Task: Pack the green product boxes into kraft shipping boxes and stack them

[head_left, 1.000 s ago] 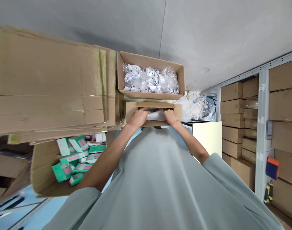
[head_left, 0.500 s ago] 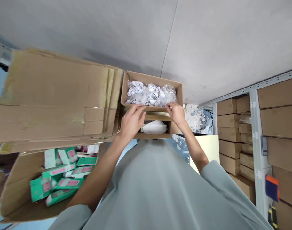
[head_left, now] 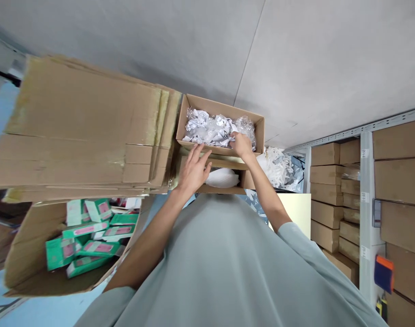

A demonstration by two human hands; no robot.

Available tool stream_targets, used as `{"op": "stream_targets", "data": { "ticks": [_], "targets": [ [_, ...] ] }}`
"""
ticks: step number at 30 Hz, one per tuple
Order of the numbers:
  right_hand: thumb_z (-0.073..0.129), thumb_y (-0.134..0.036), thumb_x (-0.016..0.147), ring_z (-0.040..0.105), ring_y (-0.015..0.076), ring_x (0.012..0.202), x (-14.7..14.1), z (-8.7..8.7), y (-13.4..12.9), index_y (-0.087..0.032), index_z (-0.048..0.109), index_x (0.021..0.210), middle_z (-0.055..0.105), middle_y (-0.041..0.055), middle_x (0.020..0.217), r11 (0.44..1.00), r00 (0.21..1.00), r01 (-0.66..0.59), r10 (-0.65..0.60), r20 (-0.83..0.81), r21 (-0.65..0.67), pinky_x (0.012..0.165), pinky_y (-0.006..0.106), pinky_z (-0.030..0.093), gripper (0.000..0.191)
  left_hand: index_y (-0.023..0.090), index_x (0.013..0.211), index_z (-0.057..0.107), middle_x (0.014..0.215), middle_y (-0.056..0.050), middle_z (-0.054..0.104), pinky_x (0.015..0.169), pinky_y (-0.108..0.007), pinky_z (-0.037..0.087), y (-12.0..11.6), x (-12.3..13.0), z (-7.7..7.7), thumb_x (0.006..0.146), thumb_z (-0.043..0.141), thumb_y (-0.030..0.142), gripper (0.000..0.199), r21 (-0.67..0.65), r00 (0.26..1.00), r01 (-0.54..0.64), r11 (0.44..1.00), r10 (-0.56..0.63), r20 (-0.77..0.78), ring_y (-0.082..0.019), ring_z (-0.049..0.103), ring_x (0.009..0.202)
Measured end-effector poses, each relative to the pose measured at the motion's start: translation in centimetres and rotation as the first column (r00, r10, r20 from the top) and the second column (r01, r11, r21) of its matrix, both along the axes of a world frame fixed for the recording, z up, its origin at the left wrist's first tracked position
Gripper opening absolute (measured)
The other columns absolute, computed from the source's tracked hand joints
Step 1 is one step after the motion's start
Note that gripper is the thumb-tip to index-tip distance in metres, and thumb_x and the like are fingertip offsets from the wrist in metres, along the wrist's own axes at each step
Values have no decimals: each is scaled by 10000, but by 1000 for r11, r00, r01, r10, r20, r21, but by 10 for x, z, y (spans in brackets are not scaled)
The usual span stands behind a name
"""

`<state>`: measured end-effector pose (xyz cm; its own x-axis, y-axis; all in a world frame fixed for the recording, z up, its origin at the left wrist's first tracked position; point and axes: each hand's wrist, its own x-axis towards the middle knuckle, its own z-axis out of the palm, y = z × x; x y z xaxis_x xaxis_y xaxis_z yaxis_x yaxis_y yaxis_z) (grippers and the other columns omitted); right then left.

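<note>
An open cardboard box (head_left: 222, 108) holds crumpled white paper (head_left: 217, 129) and clear plastic wrap (head_left: 245, 125). My right hand (head_left: 242, 144) reaches over its near wall, fingers closed on some of the paper at the right side. Spread fingers of my left hand (head_left: 194, 169) rest by the near left edge of the same box, holding nothing. Closer to my body is a second open cardboard box (head_left: 224, 189) with a white wrapped item (head_left: 223, 178) inside. The left hand partly covers that box's left end.
Flattened cardboard (head_left: 74, 113) is stacked at left. Below it, a large carton (head_left: 23, 259) holds several green-and-pink packets (head_left: 91, 248). White scraps (head_left: 275, 165) lie right of the boxes. Shelving (head_left: 366, 204) with closed cartons (head_left: 403, 181) stands at far right.
My right hand has moved from the box's near right edge into the crumpled paper. My left hand stays near the box's left edge with fingers more spread. The view has shifted slightly.
</note>
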<state>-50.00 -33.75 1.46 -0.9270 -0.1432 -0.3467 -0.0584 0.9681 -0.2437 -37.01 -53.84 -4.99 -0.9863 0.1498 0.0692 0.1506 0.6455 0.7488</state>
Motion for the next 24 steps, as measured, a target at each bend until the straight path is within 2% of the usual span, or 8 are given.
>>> {"op": "stream_targets", "data": {
  "ticks": [3,5,8,10,14,18,22,24],
  "targets": [
    [627,-296,1102,771,318,1190,22,18,20,-191,723,1463,801,160,1366,991,987,108,-116,-114,-73,1098,457,580,388,205,1505,681,1673,-151,582,1352,-555,417,-8,10,3,1073,542,318,468,38,998,-57,998,57,8,-352,516,1590],
    [603,-320,1106,790,279,1104,48,33,33,-196,731,1452,804,131,1374,975,973,137,-166,-161,-176,1079,410,582,389,220,1485,692,1561,-139,668,1323,-527,452,-14,20,3,1087,523,337,448,56,996,-83,995,81,34,-328,612,1476],
    [660,-350,1084,798,221,919,93,42,42,-212,761,1400,848,78,1240,956,992,95,-114,-53,-277,968,328,597,359,217,1470,696,1523,-149,682,1327,-535,438,-23,39,-5,1079,529,350,446,46,990,-114,992,110,88,-337,613,1461],
    [710,-376,1074,808,222,937,121,36,39,-216,790,1344,863,65,1155,962,994,103,-94,50,-252,948,308,589,324,213,1492,674,1594,-175,622,1345,-561,411,-26,52,-14,1055,560,358,475,18,979,-139,990,135,150,-365,555,1533],
    [746,-464,1079,818,245,1046,156,12,27,-226,779,1359,867,67,1135,957,964,233,-204,170,-171,963,305,579,368,191,1646,506,1753,-233,438,1353,-602,392,-24,72,-34,1003,637,377,683,2,946,-151,988,144,290,-421,406,1668],
    [684,-482,1116,803,211,1021,177,4,35,-237,745,1390,847,60,1234,923,947,317,-298,116,-220,974,294,578,372,120,1703,367,1716,-317,460,1322,-658,409,-21,78,-48,987,664,404,825,3,917,-193,981,179,356,-474,448,1637],
    [671,-427,1117,789,266,1131,196,-2,59,-173,702,1443,737,165,1440,860,860,509,-509,-33,16,1010,343,572,414,86,1681,377,1703,-340,479,1308,-653,424,-23,79,-60,966,703,431,858,-13,895,-224,974,211,392,-494,484,1609],
    [689,-377,1101,781,290,1172,203,-10,68,-154,666,1494,692,195,1494,816,823,565,-569,-8,117,1004,351,570,452,91,1678,387,1702,-336,493,1293,-645,448,-25,78,-69,939,750,460,903,-15,868,-239,971,221,444,-501,507,1592]
  ]
}}
